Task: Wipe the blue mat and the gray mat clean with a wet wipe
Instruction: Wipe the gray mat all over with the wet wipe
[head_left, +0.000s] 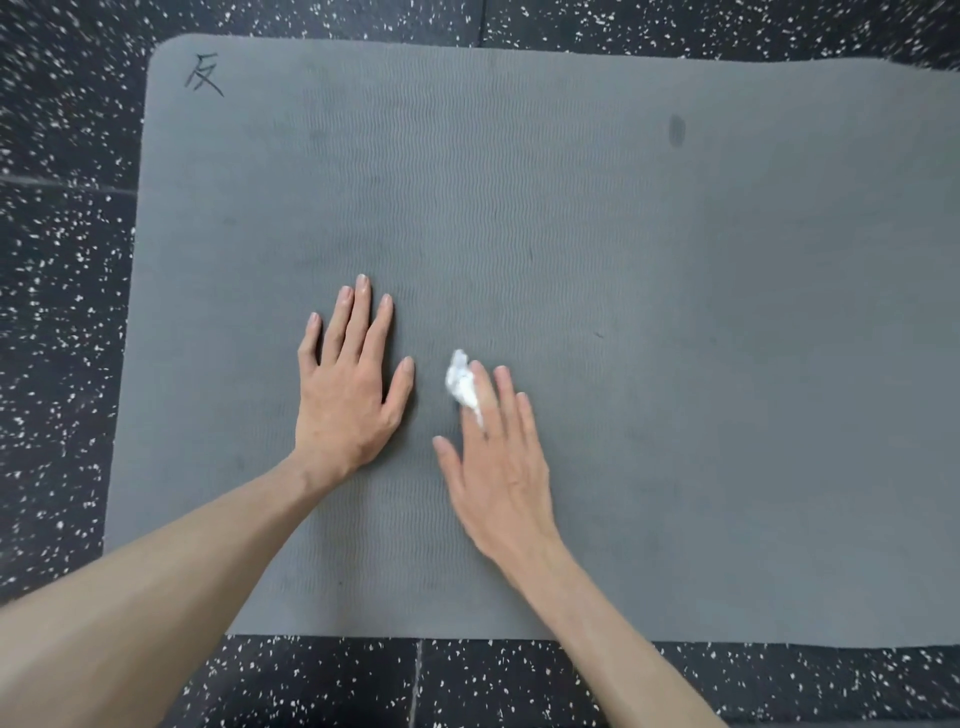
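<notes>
Gray mat (623, 312): lies flat on the speckled floor (62, 312), filling most of the view; a handwritten mark (204, 75) sits at its far left corner, a dark smudge (676, 131) nearer its far right.

Blue mat: not in view.

Left hand (348, 384): released, fingers straight, palm flat on the mat towards its near left part, bracing it.

Right hand (498, 467): fingers extended, pressing a small crumpled wet wipe (462, 384) onto the mat beside the left hand; the wipe shows under the fingertips only.

Risks, as judged: the wad is small and merely pressed, not pinched, so it may slip out mid-stroke. Little wipe meets the mat, so streaks or missed patches, such as the far smudge, are likely. If the bracing hand lifts, the mat may creep or ruck.
</notes>
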